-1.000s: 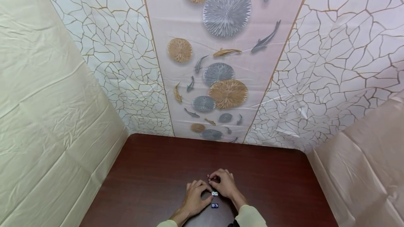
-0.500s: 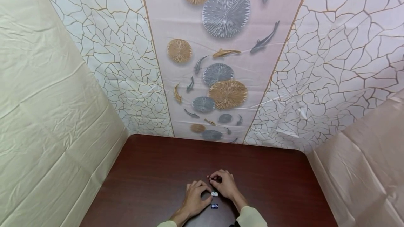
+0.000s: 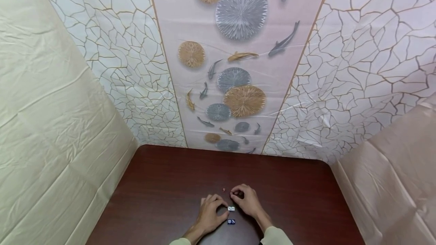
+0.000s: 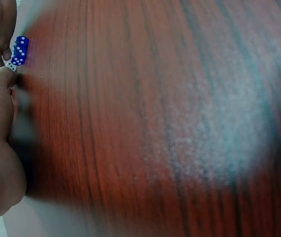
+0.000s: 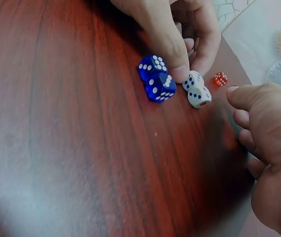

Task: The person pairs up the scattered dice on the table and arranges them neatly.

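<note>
Two white dice [image 3: 231, 208] sit side by side on the table, and my left hand [image 3: 212, 214] pinches the left one between thumb and a finger. Just nearer to me lies a pair of blue dice [image 5: 157, 79], touching each other and untouched by either hand. My right hand [image 3: 248, 200] holds a red die [image 3: 231, 193] between thumb and fingertips, low over the table beyond the white pair; in the right wrist view the thumb hides most of it. A second red die [image 3: 223, 189] lies loose to its left. In the left wrist view the blue dice [image 4: 20, 51] partly cover a white die [image 4: 11, 65].
The dark red-brown wooden table [image 3: 163, 184] has rounded far corners. A patterned cloth [image 3: 245, 63] with fish and round leaves hangs behind it. Plain cream sheets [image 3: 58, 124] hang at both sides.
My right hand has moved to the right with its red die, opening a gap from the other red die. My left hand and the white and blue dice have stayed in place.
</note>
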Available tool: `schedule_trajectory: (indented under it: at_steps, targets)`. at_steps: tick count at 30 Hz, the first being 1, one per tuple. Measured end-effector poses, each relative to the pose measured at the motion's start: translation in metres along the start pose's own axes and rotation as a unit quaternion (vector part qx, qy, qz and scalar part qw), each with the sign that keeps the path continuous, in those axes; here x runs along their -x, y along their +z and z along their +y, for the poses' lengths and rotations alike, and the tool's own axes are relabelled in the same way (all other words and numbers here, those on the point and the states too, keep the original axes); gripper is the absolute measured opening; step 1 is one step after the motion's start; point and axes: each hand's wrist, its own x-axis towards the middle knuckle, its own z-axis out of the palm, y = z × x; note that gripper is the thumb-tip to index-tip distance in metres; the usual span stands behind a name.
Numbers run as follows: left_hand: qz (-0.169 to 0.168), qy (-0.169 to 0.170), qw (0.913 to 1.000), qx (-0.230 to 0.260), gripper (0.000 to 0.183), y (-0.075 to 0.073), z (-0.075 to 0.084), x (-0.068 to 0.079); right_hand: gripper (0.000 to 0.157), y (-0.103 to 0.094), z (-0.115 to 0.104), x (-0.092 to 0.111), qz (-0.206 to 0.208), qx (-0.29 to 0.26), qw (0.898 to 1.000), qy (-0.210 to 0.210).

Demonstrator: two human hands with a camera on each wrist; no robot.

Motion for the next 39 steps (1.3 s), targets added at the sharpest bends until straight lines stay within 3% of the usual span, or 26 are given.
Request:
schedule_trajectory:
  at_steps: [17,28,36,39]
  targets:
    - [0.002,0.002,1.0000,0.009,0.023,0.000,-0.002,-0.001,0.013,-0.004,0.004,0.013,-0.011,0.003,0.999,0.037]
    - [-0.002,0.001,0.9999,0.010,0.023,-0.001,-0.001,0.001,0.014,-0.002,0.005,0.020,-0.007,0.016,1.000,0.018]
    - [-0.005,0.000,1.0000,0.008,0.021,-0.001,-0.001,0.000,0.016,0.002,0.006,0.024,0.023,0.051,0.998,-0.035]
    - [-0.002,0.002,1.0000,0.008,0.022,-0.001,-0.001,0.000,0.016,0.002,0.005,0.024,0.018,0.057,0.998,-0.032]
